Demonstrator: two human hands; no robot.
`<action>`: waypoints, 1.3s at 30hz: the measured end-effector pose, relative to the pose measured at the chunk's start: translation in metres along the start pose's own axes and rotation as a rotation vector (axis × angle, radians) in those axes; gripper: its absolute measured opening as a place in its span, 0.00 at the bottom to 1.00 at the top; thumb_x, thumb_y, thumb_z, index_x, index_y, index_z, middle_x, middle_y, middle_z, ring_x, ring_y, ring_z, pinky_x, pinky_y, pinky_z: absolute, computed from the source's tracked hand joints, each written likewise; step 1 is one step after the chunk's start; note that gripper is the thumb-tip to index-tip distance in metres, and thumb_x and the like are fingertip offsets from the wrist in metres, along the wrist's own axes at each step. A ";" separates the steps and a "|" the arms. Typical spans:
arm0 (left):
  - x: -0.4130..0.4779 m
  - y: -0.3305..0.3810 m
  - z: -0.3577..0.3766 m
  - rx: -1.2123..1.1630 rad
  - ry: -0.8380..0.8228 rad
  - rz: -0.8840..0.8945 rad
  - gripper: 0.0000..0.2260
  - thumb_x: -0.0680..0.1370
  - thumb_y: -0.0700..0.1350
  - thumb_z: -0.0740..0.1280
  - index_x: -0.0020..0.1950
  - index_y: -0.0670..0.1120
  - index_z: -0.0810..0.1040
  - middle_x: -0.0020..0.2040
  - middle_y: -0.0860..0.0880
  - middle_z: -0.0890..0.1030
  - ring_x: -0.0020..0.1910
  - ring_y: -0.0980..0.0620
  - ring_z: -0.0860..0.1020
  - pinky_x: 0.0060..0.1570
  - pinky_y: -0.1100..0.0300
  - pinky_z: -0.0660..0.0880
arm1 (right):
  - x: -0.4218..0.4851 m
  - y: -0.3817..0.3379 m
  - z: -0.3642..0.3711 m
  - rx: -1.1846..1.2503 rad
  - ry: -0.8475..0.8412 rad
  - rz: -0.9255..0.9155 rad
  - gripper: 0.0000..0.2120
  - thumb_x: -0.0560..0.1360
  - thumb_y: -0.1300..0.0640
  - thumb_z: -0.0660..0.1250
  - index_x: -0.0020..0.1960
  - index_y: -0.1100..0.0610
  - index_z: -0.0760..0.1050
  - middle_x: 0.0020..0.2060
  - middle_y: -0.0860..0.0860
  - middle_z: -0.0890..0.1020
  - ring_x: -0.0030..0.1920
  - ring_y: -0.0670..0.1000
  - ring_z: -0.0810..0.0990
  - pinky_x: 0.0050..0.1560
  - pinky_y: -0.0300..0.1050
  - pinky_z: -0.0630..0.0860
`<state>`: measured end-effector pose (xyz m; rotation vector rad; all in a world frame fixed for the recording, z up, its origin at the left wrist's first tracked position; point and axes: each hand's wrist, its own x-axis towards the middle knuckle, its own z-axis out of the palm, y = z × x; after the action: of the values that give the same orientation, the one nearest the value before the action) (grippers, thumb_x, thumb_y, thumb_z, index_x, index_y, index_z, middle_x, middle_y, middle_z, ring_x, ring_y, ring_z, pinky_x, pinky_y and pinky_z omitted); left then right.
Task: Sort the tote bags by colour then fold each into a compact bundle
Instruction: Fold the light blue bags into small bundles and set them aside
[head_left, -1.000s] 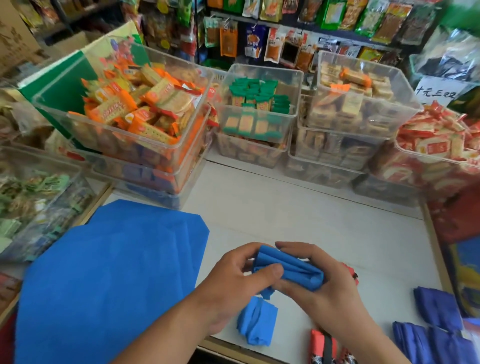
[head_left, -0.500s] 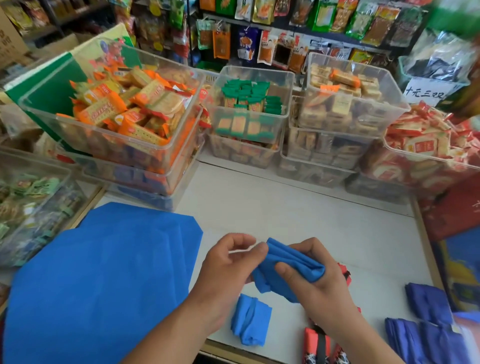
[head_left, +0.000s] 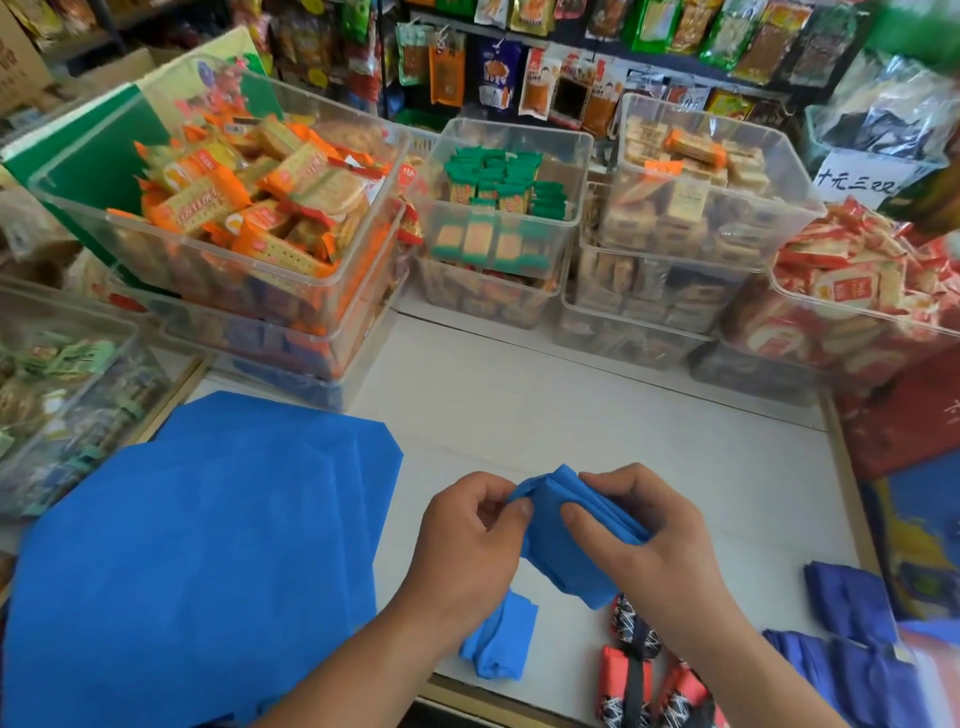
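Gripping a folded blue tote bag (head_left: 566, 540) between them, left hand (head_left: 470, 540) and right hand (head_left: 644, 545) pinch its edges.

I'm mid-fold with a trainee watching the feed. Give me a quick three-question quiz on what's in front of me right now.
1. True or false: the left hand and right hand both grip the blue bag.
2. Fill in: the red bundles by the right wrist have ____ straps.
3. Where does the blue bundle lie? A. on the table, by the left wrist; B. in the right hand; C. on the red bundles.

Key: 1 true; 2 black; 3 A.
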<state>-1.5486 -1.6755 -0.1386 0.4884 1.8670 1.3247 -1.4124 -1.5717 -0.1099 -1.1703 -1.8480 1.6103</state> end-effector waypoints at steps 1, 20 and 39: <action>0.001 0.003 -0.001 -0.032 -0.026 -0.039 0.03 0.80 0.45 0.70 0.47 0.50 0.83 0.43 0.53 0.85 0.46 0.54 0.83 0.47 0.62 0.80 | 0.000 0.001 0.000 0.006 0.001 -0.008 0.07 0.73 0.63 0.77 0.47 0.54 0.82 0.42 0.48 0.86 0.43 0.49 0.85 0.39 0.38 0.79; 0.017 0.024 -0.007 -0.426 -0.390 -0.328 0.21 0.73 0.48 0.78 0.59 0.35 0.83 0.56 0.38 0.85 0.59 0.43 0.83 0.65 0.50 0.78 | 0.005 0.001 -0.010 -0.153 -0.019 -0.155 0.11 0.73 0.65 0.77 0.50 0.53 0.80 0.42 0.45 0.84 0.42 0.49 0.83 0.38 0.40 0.80; 0.003 0.031 0.029 0.001 -0.144 0.049 0.03 0.77 0.39 0.73 0.45 0.44 0.81 0.37 0.49 0.82 0.35 0.56 0.79 0.39 0.59 0.80 | -0.002 0.013 -0.031 -0.152 -0.007 -0.169 0.12 0.73 0.65 0.77 0.49 0.51 0.81 0.44 0.41 0.85 0.45 0.45 0.84 0.42 0.30 0.75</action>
<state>-1.5322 -1.6434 -0.1157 0.6176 1.7471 1.2862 -1.3832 -1.5556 -0.1142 -1.0394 -2.0444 1.4042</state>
